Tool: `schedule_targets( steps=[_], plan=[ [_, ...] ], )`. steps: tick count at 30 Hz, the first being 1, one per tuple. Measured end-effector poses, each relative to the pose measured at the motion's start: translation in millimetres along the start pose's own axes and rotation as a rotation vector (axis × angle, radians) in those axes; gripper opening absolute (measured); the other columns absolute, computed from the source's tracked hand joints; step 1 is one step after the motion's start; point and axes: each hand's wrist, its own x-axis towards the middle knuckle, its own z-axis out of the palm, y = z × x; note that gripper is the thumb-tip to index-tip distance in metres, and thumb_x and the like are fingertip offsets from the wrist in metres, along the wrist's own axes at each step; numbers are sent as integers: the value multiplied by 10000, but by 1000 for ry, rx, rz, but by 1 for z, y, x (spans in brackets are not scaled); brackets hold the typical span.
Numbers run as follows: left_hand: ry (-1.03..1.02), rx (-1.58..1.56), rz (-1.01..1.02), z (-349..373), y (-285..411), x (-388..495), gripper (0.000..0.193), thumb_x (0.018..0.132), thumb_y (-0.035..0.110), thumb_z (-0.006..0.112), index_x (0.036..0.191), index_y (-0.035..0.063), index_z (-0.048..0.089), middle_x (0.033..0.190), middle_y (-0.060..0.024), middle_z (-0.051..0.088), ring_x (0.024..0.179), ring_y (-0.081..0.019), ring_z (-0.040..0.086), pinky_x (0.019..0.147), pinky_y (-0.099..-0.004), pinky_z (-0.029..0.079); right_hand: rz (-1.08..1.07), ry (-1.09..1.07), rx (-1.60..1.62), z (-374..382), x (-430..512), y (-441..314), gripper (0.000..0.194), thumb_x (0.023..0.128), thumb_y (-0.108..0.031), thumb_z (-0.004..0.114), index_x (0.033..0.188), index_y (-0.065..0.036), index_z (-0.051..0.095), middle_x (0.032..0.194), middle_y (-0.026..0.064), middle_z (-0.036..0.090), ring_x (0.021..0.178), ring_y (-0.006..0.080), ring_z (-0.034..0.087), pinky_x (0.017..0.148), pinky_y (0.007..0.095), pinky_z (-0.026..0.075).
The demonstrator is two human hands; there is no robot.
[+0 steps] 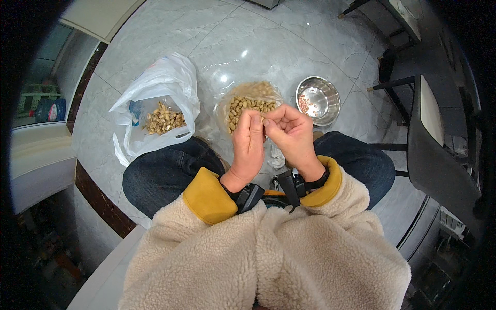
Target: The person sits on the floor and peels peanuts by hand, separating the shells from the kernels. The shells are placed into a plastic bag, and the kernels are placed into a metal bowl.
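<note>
My left hand (pixel 249 145) and my right hand (pixel 290 133) meet at the fingertips, pinching a peanut (pixel 263 117) that the fingers mostly hide. Just beyond them a clear plastic bag (pixel 221 106) lies open on the floor, full of unshelled peanuts (pixel 248 104). To the right stands a round stainless steel bowl (pixel 326 101) with reddish shelled peanut kernels (pixel 304 104) on its left side. A white plastic bag (pixel 170 77) on the left gapes towards me and contains broken peanut shells (pixel 164 119).
Grey marbled floor tiles (pixel 271 42) lie under everything. At the right is a chair (pixel 430 112) with dark legs. My knees in dark jeans (pixel 166 170) flank the work area. A crumpled whitish piece (pixel 276 158) lies below my hands. A white cabinet (pixel 42 155) borders the left.
</note>
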Motion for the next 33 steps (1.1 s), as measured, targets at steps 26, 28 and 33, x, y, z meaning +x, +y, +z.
schedule_targets(
  steps=[26,28,33],
  plan=[
    [-76,-375,-200,-9,8,8,200,1005,199,407,900,50,490,714,28,450,634,-36,387,554,-197,343,-287,10,-462,-7,2,-10,57,797,3,648,854,10,642,690,-10,574,534,7,440,486,174,339],
    [-69,-211,-122,-9,8,9,199,998,188,427,887,36,493,710,14,473,636,-51,421,561,-209,369,-297,12,-481,-8,3,-8,61,781,-6,659,840,7,647,672,4,575,510,14,431,471,181,331],
    [-24,81,38,-8,8,9,194,977,154,473,859,2,497,675,-28,520,633,-88,492,569,-247,425,-147,26,-278,-5,1,-3,60,788,4,651,848,6,648,691,-20,595,538,-5,441,484,168,339]
  ],
)
